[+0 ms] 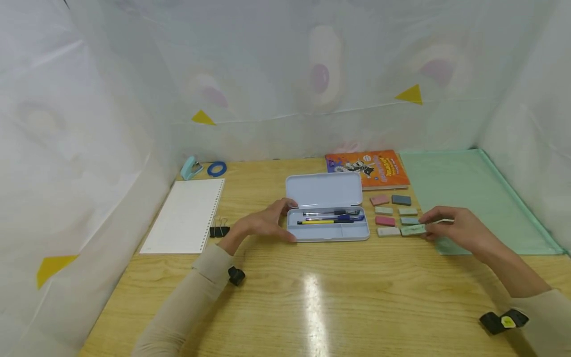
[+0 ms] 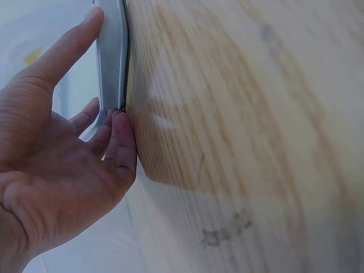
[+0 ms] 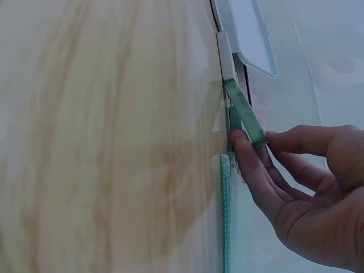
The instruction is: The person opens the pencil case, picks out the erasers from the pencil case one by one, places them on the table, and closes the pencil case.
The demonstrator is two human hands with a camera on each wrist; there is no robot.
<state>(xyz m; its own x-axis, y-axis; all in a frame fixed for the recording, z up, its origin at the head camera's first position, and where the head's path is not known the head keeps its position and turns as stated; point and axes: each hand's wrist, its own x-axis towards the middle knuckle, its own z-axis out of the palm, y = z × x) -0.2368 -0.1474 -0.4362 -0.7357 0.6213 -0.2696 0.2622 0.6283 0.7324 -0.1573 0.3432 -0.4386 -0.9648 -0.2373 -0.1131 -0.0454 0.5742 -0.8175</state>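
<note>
A pale blue pencil case lies with its lid raised on the table. Inside are a yellow pen, a blue pen and a clear pen with a black grip. My left hand holds the case's left end, thumb at the front corner and fingers at the back. With thumb and fingers, my right hand pinches one end of a green eraser, which is tilted up in the right wrist view. Beside it sit a white eraser, a teal eraser and a pink eraser.
More erasers, including a dark blue one, lie behind these. An orange book is at the back, and a clear green folder to the right. Leftward are a white notepad, black binder clips, a stapler and blue tape.
</note>
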